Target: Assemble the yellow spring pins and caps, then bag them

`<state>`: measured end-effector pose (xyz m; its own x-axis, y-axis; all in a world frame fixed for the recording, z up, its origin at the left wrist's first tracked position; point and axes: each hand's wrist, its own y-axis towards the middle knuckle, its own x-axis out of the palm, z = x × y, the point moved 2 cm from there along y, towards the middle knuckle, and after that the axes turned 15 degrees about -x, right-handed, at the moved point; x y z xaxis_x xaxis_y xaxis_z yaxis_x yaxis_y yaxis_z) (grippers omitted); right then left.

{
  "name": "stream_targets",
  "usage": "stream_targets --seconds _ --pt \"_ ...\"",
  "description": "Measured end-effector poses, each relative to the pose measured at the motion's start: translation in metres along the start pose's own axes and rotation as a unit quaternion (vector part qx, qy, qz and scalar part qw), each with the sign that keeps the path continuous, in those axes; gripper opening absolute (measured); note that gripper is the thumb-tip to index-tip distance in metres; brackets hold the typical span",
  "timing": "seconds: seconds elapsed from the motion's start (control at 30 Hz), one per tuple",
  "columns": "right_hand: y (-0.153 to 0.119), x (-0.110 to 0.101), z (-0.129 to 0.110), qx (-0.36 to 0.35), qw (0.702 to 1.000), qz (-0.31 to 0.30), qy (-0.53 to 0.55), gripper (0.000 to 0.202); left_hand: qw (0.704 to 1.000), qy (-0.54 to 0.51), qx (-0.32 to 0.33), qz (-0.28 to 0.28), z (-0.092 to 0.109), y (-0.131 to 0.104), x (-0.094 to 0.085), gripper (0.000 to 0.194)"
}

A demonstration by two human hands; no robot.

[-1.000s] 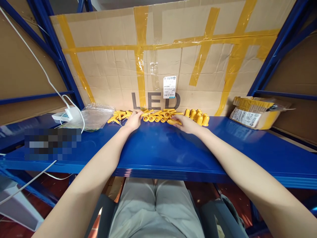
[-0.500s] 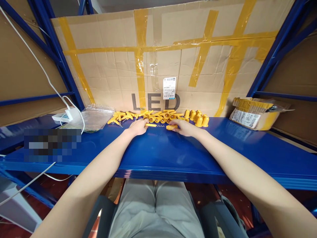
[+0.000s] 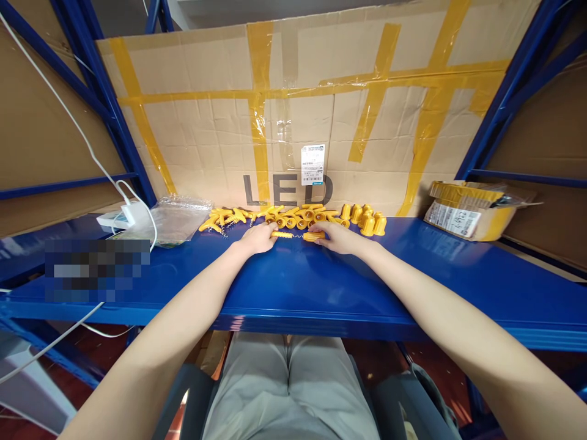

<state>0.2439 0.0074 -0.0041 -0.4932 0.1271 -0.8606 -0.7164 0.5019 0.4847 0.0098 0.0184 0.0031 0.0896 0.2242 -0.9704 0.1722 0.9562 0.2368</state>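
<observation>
My grey trousers (image 3: 284, 382) are nearest, at 6 o'clock, under the edge of a blue table (image 3: 298, 287).

Straight ahead, at 12 o'clock, my 2 hands face each other low over the table. My left hand (image 3: 259, 238), toward 11 o'clock, has its grip pinched on the end of a yellow-handled spiral (image 3: 282, 234); the metal coil points to 3 o'clock, presumably gripped this way to leave the coil unobstructed. My right hand (image 3: 339, 237), toward 1 o'clock, pinches a yellow sleeve (image 3: 312, 236) lying sideways, seemingly to line it up with the coil. I cannot tell whether the tip touches it.

Just beyond, yellow cups (image 3: 291, 223) lie with round ends toward me, perhaps for easy picking. Loose spirals (image 3: 224, 215) heap at 11 o'clock; upright cups (image 3: 367, 226) stand at 1 o'clock, probably steady on their flared bases. A taped carton (image 3: 472, 211) sits at 2 o'clock. Farthest, at 12 o'clock, a cardboard panel (image 3: 206, 134) rises behind everything, apparently as a backstop.
</observation>
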Motion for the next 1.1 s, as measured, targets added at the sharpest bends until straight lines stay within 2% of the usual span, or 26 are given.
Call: stream_targets --seconds 0.2,0.37,0.5,0.57,0.73,0.93,1.1 --pt "0.003 0.000 -0.010 -0.004 1.000 -0.006 -0.007 0.032 0.986 -0.154 0.058 -0.020 0.010 -0.003 0.000 0.032" --pt "0.003 -0.001 -0.012 0.001 1.000 -0.001 0.009 0.033 0.972 -0.231 0.042 -0.022 0.008 -0.002 -0.001 0.026" --pt "0.003 -0.001 -0.015 0.023 0.998 0.011 0.054 0.031 0.947 -0.307 0.027 -0.087 0.007 -0.002 0.001 0.016" --pt "0.003 -0.001 -0.015 0.044 0.996 0.019 0.076 0.029 0.944 -0.314 0.019 -0.098 0.006 -0.002 0.002 0.015" --pt "0.003 0.003 -0.007 0.102 0.982 0.056 0.150 0.034 0.945 -0.315 0.015 -0.085 0.003 0.001 0.005 0.015" --pt "0.000 -0.001 0.001 0.120 0.948 0.078 0.286 0.053 0.950 -0.302 -0.004 -0.078 0.002 0.002 0.005 0.017" --pt "-0.002 -0.007 -0.005 0.194 0.918 0.101 0.330 0.032 0.955 -0.289 -0.005 -0.061 0.004 -0.001 0.001 0.017"
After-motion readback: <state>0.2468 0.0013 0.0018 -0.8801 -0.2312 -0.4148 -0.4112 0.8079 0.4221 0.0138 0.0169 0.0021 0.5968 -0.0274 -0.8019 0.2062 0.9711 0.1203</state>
